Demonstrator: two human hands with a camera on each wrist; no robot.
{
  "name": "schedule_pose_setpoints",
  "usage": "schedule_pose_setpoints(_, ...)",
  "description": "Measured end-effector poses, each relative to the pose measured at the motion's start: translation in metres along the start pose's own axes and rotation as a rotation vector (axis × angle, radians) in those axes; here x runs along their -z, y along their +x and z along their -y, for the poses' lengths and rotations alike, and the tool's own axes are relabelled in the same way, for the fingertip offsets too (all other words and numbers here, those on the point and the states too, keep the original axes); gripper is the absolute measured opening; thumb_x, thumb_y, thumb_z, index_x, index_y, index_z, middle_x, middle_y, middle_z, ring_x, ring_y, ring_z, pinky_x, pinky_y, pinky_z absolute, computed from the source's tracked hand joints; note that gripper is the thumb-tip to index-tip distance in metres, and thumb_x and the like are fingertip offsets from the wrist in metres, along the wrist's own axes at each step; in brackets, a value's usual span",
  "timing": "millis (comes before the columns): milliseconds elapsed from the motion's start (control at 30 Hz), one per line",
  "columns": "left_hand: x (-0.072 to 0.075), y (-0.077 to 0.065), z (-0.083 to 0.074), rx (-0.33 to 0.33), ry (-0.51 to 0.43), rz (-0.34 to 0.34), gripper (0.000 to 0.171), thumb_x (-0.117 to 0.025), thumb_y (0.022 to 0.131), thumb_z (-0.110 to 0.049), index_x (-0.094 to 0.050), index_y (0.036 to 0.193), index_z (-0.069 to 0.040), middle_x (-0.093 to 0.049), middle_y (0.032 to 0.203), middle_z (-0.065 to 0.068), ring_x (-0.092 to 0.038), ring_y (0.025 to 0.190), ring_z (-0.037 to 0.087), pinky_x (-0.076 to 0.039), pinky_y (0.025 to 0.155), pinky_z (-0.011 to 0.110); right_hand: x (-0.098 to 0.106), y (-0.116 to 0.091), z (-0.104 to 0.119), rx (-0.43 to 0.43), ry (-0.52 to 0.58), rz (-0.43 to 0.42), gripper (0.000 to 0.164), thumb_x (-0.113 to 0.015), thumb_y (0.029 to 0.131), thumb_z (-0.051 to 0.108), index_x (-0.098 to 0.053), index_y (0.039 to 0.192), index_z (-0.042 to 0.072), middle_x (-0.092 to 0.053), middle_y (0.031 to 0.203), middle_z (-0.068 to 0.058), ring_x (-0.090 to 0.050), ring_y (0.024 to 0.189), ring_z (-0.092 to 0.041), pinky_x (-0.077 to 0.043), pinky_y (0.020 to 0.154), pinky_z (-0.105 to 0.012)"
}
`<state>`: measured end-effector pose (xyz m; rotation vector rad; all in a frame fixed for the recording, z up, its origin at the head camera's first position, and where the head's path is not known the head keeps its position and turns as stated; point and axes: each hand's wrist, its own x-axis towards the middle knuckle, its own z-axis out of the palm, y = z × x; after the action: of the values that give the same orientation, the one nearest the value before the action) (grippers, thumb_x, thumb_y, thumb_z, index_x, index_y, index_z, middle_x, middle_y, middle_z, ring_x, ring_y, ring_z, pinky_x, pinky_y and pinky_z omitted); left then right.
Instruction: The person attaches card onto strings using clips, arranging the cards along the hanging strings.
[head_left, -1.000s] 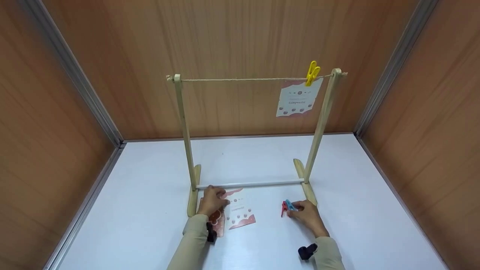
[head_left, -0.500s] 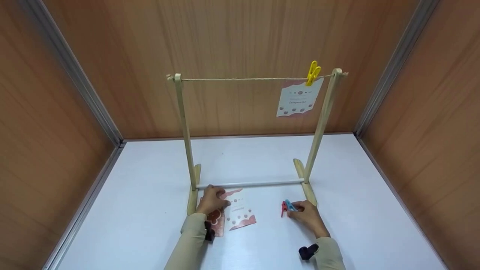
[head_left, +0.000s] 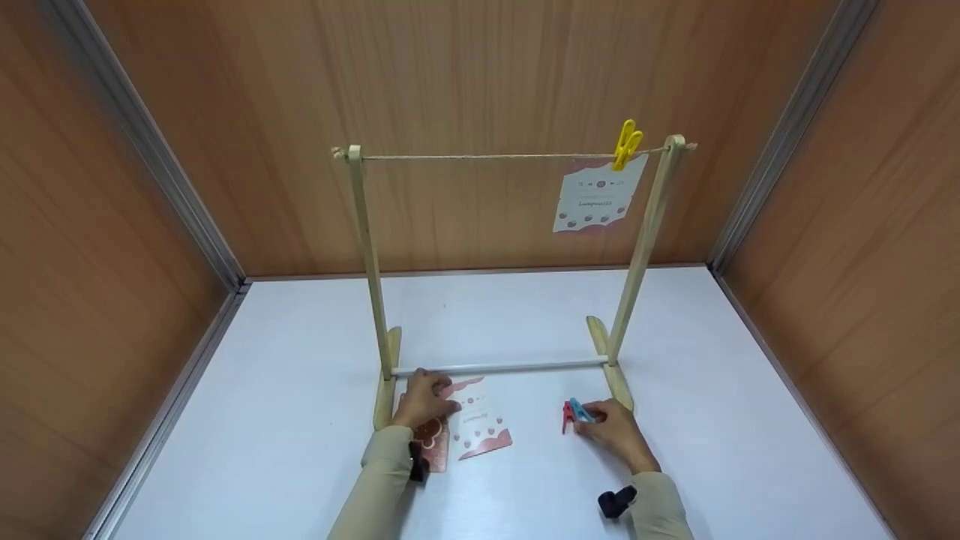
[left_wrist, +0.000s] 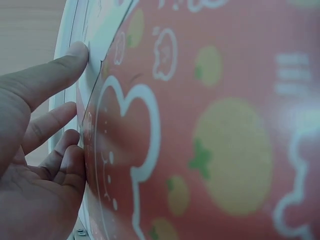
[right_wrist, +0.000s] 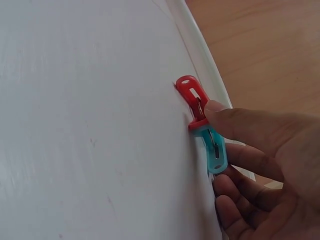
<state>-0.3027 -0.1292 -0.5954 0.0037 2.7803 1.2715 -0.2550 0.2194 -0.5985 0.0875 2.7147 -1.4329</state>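
Observation:
In the head view my left hand (head_left: 424,403) rests over the left side of a white card with pink borders (head_left: 478,431). Its thumb touches that card's edge in the left wrist view, other fingers lying against a red card with yellow fruit prints (left_wrist: 230,155). This red card is partly hidden by my hand and wrist in the head view. My right hand (head_left: 613,433) pinches a blue clothespin (right_wrist: 216,152) between thumb and fingers. A red clothespin (right_wrist: 191,95) sits against its end, close to my thumb tip.
A wooden stand (head_left: 371,277) holds a string (head_left: 480,157) between two posts, with a white rod (head_left: 517,367) low across its base. Near the right post a yellow clothespin (head_left: 627,146) clips a printed card (head_left: 596,196) to the string. Wooden panels (head_left: 480,75) enclose the white table (head_left: 285,375).
My left forearm has shifted very slightly left. Both hands otherwise keep their places, and the cards and clothespins stay where they were.

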Motion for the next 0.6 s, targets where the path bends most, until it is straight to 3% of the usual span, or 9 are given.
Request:
schedule_pose_setpoints(233, 0.0003, 0.0005, -0.0009, 0.003, -0.007, 0.008, 0.040, -0.085, 0.069, -0.018, -0.067, 0.104, -0.010, -0.051, 0.108, 0.009, -0.048, 0.101, 0.025, -0.042, 0.091, 0.045, -0.0016, 0.0011, 0.0038, -0.016, -0.005, -0.008, 0.033, -0.079, 0.074, 0.010, -0.068, 0.102, -0.003, -0.063, 0.092, -0.009, -0.054, 0.082, -0.018, -0.044, 0.071, -0.028)
schedule_pose_setpoints(600, 0.0017, 0.0012, -0.0012, -0.043, 0.004, 0.028, 0.037, -0.086, 0.066, -0.015, -0.065, 0.095, -0.005, -0.048, 0.099, 0.009, -0.043, 0.093, 0.024, -0.039, 0.076, 0.035, -0.0031, 0.0032, 0.0030, -0.014, 0.004, -0.012, 0.028, -0.076, 0.072, 0.008, -0.067, 0.096, -0.003, -0.064, 0.086, -0.010, -0.055, 0.077, -0.016, -0.045, 0.067, -0.026)
